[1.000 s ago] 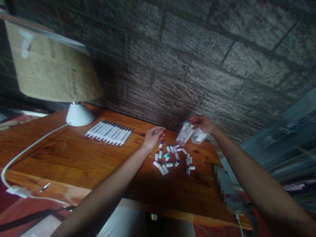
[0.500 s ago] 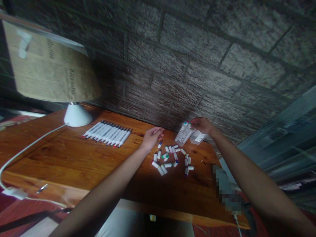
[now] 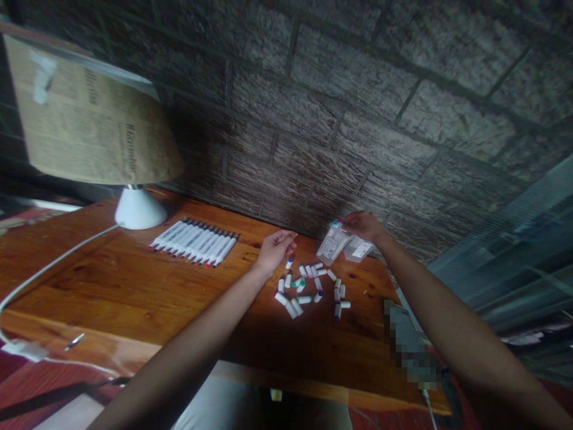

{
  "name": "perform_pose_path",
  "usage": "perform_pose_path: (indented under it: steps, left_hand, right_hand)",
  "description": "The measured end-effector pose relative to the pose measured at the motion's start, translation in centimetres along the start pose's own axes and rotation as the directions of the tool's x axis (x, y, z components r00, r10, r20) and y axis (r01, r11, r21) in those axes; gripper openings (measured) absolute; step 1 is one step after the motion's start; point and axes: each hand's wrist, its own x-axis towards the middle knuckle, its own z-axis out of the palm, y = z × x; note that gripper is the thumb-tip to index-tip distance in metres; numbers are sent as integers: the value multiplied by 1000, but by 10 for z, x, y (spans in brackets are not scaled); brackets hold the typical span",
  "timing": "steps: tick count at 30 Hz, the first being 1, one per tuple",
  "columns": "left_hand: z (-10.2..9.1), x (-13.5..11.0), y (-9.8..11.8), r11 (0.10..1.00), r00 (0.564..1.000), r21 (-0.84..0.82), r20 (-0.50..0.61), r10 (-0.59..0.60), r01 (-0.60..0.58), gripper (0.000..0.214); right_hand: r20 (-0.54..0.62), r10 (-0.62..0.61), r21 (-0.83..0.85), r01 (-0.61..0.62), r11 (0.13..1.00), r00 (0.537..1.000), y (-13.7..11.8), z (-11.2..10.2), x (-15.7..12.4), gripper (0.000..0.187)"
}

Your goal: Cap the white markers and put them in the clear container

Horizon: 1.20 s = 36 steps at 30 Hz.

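My left hand [image 3: 275,251] rests over the table just left of the loose caps, fingers curled and thumb pressed in; anything inside them is too small to make out. With bent fingers, my right hand [image 3: 364,227] is at the top of a clear plastic case [image 3: 331,246] with a printed label. A few coloured ends show at that case's mouth. What the right fingers grip is hidden. Beside it stands a second clear case [image 3: 358,248]. Several white marker caps [image 3: 304,299] with coloured ends lie scattered in front of both hands.
A row of white markers [image 3: 197,242] lies side by side on the wooden table [image 3: 134,286]. The lamp [image 3: 141,209] stands at the back left, its cord trailing forward. A blurred-out object [image 3: 412,346] sits at the right edge. The brick wall [image 3: 313,137] rises behind.
My right hand has shifted very slightly left at the case's mouth. My left hand, the caps and the marker row look unchanged.
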Motion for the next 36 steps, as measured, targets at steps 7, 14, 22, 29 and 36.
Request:
perform_pose_path:
  steps: [7, 14, 22, 29, 36]
  left_hand:
    - [0, 0, -1, 1000, 1000, -15, 4, -4, 4, 36]
    - [0, 1, 0, 1000, 1000, -16, 1, -5, 5, 34]
    - [-1, 2, -1, 1000, 1000, -17, -3, -9, 9, 32]
    - [1, -1, 2, 1000, 1000, -22, 8, -13, 13, 35]
    - [1, -2, 2, 1000, 1000, -1, 2, -1, 1, 35]
  right_hand:
    - [9, -12, -62, 13, 998, 1000, -4, -1, 2, 16]
    - [-13, -27, -97, 25, 995, 1000, -7, -3, 1, 13]
    - [25, -64, 8, 64, 998, 998, -6, -14, -8, 18]
    - [207, -124, 283, 62, 957, 970, 4, -24, -26, 24]
    - [242, -97, 462, -27, 886, 965, 7, -19, -29, 38]
